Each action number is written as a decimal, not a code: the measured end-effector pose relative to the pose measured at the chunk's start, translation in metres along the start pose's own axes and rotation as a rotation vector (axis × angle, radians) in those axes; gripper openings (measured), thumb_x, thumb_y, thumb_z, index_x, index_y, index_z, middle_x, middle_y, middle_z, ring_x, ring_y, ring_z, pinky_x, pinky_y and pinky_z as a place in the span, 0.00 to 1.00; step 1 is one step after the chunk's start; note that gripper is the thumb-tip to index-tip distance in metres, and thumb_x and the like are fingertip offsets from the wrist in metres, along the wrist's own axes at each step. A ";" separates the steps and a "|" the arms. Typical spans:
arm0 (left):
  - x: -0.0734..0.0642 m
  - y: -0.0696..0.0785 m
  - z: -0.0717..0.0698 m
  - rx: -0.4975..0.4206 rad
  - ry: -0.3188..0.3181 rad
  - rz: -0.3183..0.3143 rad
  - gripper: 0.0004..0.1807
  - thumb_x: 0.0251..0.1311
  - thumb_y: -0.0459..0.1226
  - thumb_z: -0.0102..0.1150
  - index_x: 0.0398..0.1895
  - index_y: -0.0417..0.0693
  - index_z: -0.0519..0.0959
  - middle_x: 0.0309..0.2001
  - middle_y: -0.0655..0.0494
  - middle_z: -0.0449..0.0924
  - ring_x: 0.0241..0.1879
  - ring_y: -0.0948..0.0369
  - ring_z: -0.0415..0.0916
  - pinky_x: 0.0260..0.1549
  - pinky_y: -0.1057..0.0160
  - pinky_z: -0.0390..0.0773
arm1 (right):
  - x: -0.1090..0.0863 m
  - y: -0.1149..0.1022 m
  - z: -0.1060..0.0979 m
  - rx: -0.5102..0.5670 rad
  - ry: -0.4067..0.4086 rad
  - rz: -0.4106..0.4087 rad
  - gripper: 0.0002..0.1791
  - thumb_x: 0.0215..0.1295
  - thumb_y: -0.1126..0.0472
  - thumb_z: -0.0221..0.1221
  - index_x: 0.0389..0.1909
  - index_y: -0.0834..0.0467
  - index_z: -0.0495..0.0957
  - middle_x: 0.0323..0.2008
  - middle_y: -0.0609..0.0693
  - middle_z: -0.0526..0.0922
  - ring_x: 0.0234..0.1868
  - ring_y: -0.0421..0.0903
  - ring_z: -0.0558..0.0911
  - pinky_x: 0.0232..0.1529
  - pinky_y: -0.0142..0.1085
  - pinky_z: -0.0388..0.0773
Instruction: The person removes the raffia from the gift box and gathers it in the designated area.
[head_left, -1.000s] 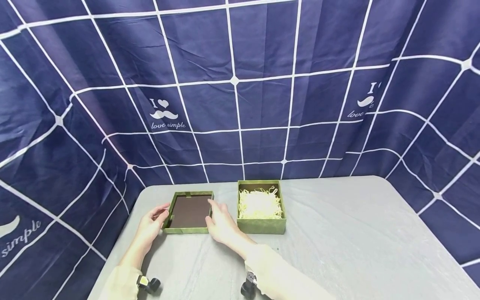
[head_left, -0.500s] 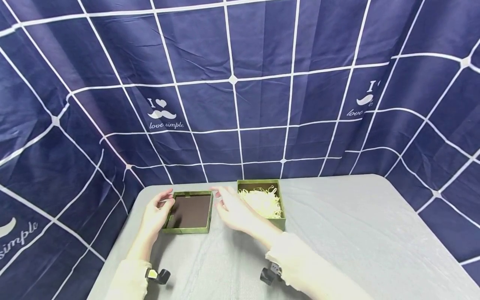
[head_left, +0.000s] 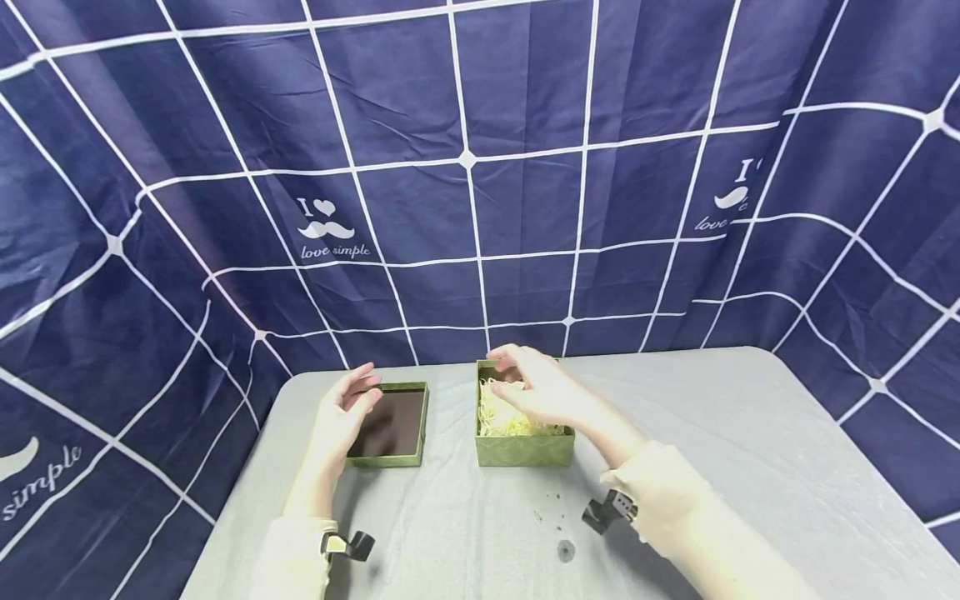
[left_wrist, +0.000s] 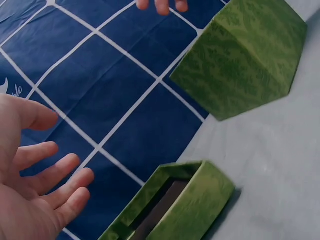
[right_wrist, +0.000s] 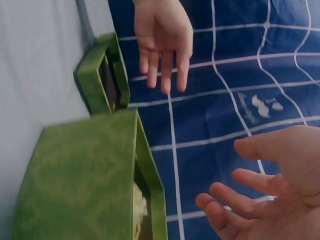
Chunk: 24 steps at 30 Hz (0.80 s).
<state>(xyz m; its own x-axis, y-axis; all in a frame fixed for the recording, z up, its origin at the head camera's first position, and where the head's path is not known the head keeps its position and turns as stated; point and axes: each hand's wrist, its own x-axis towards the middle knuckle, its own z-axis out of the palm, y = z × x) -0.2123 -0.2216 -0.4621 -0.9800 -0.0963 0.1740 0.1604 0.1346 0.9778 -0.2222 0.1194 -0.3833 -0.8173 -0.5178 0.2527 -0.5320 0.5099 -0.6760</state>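
A shallow green box lid (head_left: 401, 421) with a dark brown inside lies open side up at the left of the table. Over its left edge hovers my left hand (head_left: 341, 421), fingers loosely bent and holding nothing. To the right stands a deeper green box (head_left: 525, 451) filled with pale shredded paper (head_left: 513, 414). Above that box is my right hand (head_left: 543, 387), its fingers relaxed. In the right wrist view the right hand (right_wrist: 270, 185) is apart from the box (right_wrist: 80, 175). The left wrist view also shows the left hand (left_wrist: 40, 185) apart from the lid (left_wrist: 200, 200).
A grey-white table (head_left: 712, 433) bears both box parts, with a strip of its surface between them. A dark blue curtain (head_left: 525, 208) with white grid lines hangs behind and at both sides. A small dark spot (head_left: 566, 550) marks the table's front.
Both hands have come away from the lid. My right hand has moved right and now hovers over the deeper box; my left has lifted and shifted slightly right. Both box parts stay put.
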 end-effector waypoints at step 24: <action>-0.010 -0.014 0.088 0.011 -0.402 0.069 0.46 0.70 0.33 0.71 0.88 0.47 0.59 0.80 0.34 0.66 0.75 0.32 0.69 0.75 0.38 0.68 | -0.014 0.057 -0.032 0.032 -0.159 0.091 0.36 0.73 0.57 0.68 0.73 0.71 0.69 0.68 0.75 0.74 0.66 0.74 0.78 0.65 0.67 0.78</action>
<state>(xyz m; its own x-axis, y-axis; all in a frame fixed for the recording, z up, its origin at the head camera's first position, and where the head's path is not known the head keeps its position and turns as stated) -0.2153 -0.1360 -0.4881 -0.9352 0.3061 0.1778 0.2283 0.1375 0.9638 -0.2482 0.1778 -0.4037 -0.8153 -0.5738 0.0782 -0.4478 0.5390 -0.7135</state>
